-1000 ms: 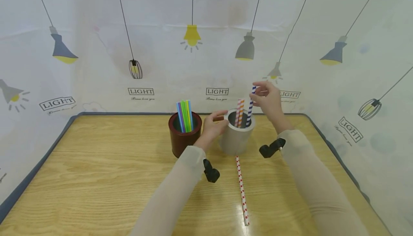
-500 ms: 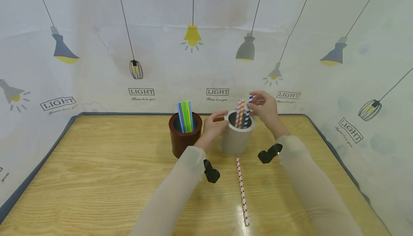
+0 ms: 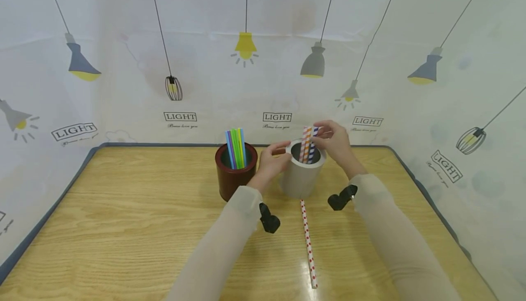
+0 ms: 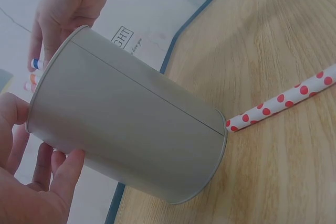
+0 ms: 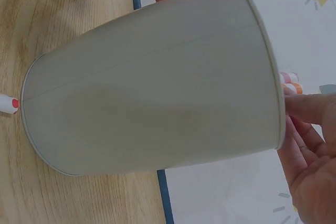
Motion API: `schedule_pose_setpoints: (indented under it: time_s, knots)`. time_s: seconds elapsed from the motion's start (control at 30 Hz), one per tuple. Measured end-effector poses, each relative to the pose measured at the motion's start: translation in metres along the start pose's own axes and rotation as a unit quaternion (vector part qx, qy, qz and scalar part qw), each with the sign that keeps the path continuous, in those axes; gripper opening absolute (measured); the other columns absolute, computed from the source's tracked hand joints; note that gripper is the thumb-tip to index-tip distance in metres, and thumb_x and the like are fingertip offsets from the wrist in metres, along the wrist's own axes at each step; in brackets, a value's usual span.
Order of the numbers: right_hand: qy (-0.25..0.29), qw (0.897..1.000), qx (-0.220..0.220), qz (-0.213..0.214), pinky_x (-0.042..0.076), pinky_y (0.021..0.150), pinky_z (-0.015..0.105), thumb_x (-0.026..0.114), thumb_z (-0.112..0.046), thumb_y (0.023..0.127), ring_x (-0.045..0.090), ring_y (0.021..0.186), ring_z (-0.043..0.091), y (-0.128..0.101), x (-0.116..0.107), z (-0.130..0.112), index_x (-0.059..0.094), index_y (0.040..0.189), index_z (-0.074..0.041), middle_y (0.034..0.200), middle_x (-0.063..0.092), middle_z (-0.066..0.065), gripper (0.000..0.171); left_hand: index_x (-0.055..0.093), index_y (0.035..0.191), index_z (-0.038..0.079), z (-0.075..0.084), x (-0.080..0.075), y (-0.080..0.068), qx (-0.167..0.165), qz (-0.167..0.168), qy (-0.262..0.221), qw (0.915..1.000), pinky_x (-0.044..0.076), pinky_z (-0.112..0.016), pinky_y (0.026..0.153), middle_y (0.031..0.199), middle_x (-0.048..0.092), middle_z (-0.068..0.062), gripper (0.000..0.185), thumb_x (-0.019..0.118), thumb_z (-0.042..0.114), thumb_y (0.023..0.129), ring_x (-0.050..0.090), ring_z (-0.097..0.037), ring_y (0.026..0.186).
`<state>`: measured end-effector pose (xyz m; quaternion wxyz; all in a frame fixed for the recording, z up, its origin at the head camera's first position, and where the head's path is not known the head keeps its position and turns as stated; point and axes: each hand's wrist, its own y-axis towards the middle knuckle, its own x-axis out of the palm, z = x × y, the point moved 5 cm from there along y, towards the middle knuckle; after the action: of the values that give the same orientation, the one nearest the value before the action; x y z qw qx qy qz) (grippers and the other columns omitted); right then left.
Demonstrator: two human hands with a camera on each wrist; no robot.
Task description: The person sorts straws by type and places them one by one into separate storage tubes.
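Looking down from the head view, I had my right hand pinching the top of the blue striped straw, which stood in the grey cup beside 2 orange striped straws. My left hand gripped the cup's rim, fingers curled on it. Just left stood the dark red cup with a bundle of coloured straws. A red dotted straw lay on the table, 1 end at the grey cup's base.

From my left wrist, fingers wrapped the grey cup's wall, and the dotted straw touched its base.

From my right wrist, fingertips sat at the rim; I could not tell their grip there.
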<state>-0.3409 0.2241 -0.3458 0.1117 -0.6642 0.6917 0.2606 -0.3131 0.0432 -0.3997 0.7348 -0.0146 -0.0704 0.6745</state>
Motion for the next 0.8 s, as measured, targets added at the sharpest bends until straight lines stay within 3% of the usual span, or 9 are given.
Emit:
schedule_pose_setpoints:
  time_s: [0.3, 0.53, 0.8]
  knots:
    - [-0.004, 1.0, -0.016, 0.003, 0.05, 0.078, 0.043, 0.069, -0.005, 0.08, 0.059, 0.093, 0.031, -0.001, 0.002, 0.001, 0.056, 0.117, -0.002, 0.098, 0.055, 0.017, 0.039, 0.062, 0.119, 0.015, 0.0, 0.0, -0.001, -0.006, -0.002, -0.002, 1.0, 0.051, -0.036, 0.078, 0.118, 0.052, -0.012, 0.038, 0.062, 0.007, 0.082, 0.055, -0.023, 0.1]
    - [0.005, 1.0, -0.016, 0.006, 0.054, 0.07, 0.034, 0.069, -0.01, 0.082, 0.058, 0.092, 0.029, -0.001, 0.0, 0.001, 0.055, 0.121, -0.001, 0.099, 0.055, 0.017, 0.043, 0.062, 0.119, 0.014, 0.001, 0.001, -0.002, 0.002, -0.005, -0.001, 1.0, 0.051, -0.037, 0.078, 0.118, 0.052, -0.014, 0.038, 0.061, 0.006, 0.082, 0.055, -0.024, 0.1]
    - [0.057, 0.998, -0.007, 0.015, 0.054, 0.059, 0.032, 0.065, -0.008, 0.085, 0.057, 0.082, 0.016, -0.004, -0.01, -0.011, 0.054, 0.12, 0.002, 0.097, 0.053, 0.015, 0.038, 0.062, 0.119, 0.014, 0.002, 0.0, -0.002, 0.006, -0.005, 0.006, 0.9999, 0.051, -0.037, 0.078, 0.118, 0.053, -0.014, 0.038, 0.061, 0.006, 0.081, 0.055, -0.024, 0.1]
